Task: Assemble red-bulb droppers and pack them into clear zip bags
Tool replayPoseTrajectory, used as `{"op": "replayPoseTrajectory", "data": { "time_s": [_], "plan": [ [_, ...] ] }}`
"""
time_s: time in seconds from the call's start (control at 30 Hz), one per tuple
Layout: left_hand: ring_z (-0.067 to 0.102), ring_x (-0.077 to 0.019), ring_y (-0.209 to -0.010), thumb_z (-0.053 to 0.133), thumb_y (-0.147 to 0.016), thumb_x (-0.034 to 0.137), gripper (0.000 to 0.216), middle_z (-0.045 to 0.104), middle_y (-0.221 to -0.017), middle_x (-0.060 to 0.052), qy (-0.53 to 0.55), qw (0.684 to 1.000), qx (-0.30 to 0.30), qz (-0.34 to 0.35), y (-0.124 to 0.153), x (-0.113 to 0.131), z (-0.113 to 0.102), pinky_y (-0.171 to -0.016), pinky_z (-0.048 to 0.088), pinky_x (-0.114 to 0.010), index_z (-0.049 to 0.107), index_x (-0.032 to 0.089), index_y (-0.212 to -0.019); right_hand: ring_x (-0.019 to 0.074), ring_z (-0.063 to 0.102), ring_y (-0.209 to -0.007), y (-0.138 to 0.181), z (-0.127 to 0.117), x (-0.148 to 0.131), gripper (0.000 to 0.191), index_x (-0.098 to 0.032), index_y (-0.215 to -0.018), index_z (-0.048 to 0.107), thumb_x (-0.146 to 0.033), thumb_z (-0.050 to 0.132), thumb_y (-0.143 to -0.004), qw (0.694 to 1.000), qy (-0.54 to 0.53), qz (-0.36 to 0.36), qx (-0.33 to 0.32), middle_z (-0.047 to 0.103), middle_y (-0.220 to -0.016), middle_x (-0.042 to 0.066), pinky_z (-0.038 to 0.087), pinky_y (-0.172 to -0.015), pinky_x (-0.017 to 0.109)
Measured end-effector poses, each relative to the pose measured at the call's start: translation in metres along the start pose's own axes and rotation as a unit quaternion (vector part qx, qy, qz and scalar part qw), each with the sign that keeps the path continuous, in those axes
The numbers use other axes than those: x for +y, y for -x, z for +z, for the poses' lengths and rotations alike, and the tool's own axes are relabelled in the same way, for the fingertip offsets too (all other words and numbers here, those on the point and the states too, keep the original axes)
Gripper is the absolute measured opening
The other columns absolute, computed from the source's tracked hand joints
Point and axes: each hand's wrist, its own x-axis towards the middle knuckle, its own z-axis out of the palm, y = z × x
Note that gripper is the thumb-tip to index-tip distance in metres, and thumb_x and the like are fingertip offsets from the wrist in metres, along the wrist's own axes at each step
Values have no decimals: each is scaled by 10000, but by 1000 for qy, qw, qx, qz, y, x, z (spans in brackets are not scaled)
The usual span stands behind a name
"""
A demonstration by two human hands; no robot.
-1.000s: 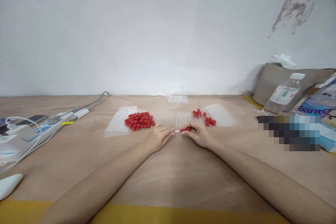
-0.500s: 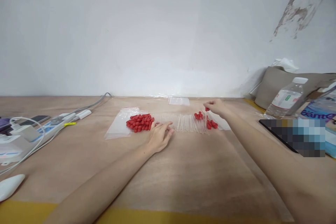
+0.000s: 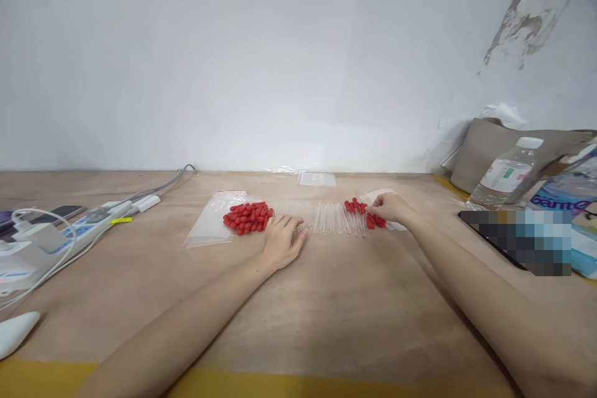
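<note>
My left hand [image 3: 280,239] lies with its fingers stretched out at the left end of a row of thin clear glass tubes [image 3: 326,217]. Just beyond its back sits a heap of red rubber bulbs [image 3: 247,217]. On the right, my right hand [image 3: 389,206] is low over the table, thumb and fingertips pinched at the red end of a glass dropper [image 3: 364,208]. Several tubes with red bulbs [image 3: 353,204] lie beside it. More red bulbs [image 3: 375,221] rest just below those fingers. The fingertips partly hide the held dropper.
Clear plastic bags [image 3: 208,224] lie under the left heap, and another bag [image 3: 317,180] is near the wall. A power strip [image 3: 86,227] with cables stands left, near a white mouse [image 3: 17,334]. A water bottle [image 3: 506,174], grey bag [image 3: 476,152] and dark tablet [image 3: 489,239] are right.
My right hand has come down with the dropper, which stood upright and now lies low by the other red-capped tubes. My left hand has flattened slightly over the tubes.
</note>
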Motion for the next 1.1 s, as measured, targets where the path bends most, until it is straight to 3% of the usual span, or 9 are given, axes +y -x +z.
{"op": "replayPoseTrajectory", "data": {
  "time_s": [0.23, 0.43, 0.67, 0.77, 0.87, 0.97, 1.03, 1.1],
  "plan": [
    [446, -231, -953, 516, -764, 331, 195, 569, -951, -58, -58, 991, -8, -121, -36, 6, 13, -812, 318, -354, 596, 193, -876, 122, 543, -516, 3, 7, -3, 115, -169, -593, 630, -282, 631, -610, 1000, -5, 5, -28, 607, -528, 8, 349, -473, 207],
    [403, -302, -1034, 509, -704, 447, 339, 524, -1037, -144, -73, 959, -139, -236, -80, 23, 36, -853, 301, -401, 649, 148, -783, 121, 541, -515, -1, 10, 0, 76, -168, -549, 618, -238, 638, -572, 999, -31, 26, -13, 585, -495, 0, 352, -460, 200],
    [429, -373, -1029, 532, -672, 369, 387, 532, -1041, -250, -67, 941, -177, -281, -94, 22, 52, -820, 331, -436, 642, 49, -859, 108, 499, -429, 8, 2, -2, 161, -148, -505, 587, -261, 593, -619, 996, -82, 27, -4, 533, -410, 0, 350, -423, 200],
    [444, -377, -1025, 502, -713, 360, 351, 538, -1024, -257, -53, 945, -176, -271, -93, 23, 49, -794, 356, -420, 635, 49, -808, 107, 508, -449, 13, -4, -8, 214, -147, -510, 572, -287, 557, -672, 995, -98, 11, 13, 548, -436, 11, 359, -449, 201],
    [483, -320, -996, 442, -785, 331, 290, 566, -986, -202, -30, 960, -165, -224, -83, 26, 35, -780, 373, -375, 607, 93, -805, 114, 557, -567, 18, -1, -21, 130, -151, -708, 593, -269, 540, -709, 987, -129, -25, 88, 624, -625, 25, 392, -528, 203],
    [546, -211, -877, 364, -861, 284, 238, 607, -901, -96, 0, 976, -156, -155, -63, 23, 15, -776, 381, -324, 535, 142, -946, 120, 571, -657, 27, 12, -39, 200, -162, -925, 548, -256, 527, -749, 959, -181, -134, 170, 630, -762, 30, 422, -607, 225],
    [564, -172, -797, 362, -877, 261, 199, 618, -834, -46, 17, 982, -154, -109, -45, 15, 4, -785, 377, -314, 503, 159, -974, 129, 565, -661, 37, 25, -51, 259, -168, -1003, 521, -270, 533, -766, 941, -187, -216, 179, 620, -786, 29, 436, -630, 252],
    [570, -172, -794, 373, -878, 218, 188, 628, -832, -41, 39, 993, -111, -17, -26, 2, -2, -801, 367, -338, 491, 153, -1008, 148, 564, -702, 48, 40, -61, 272, -178, -1029, 529, -278, 542, -776, 930, -157, -275, 184, 611, -824, 39, 442, -669, 286]
  ]
}}
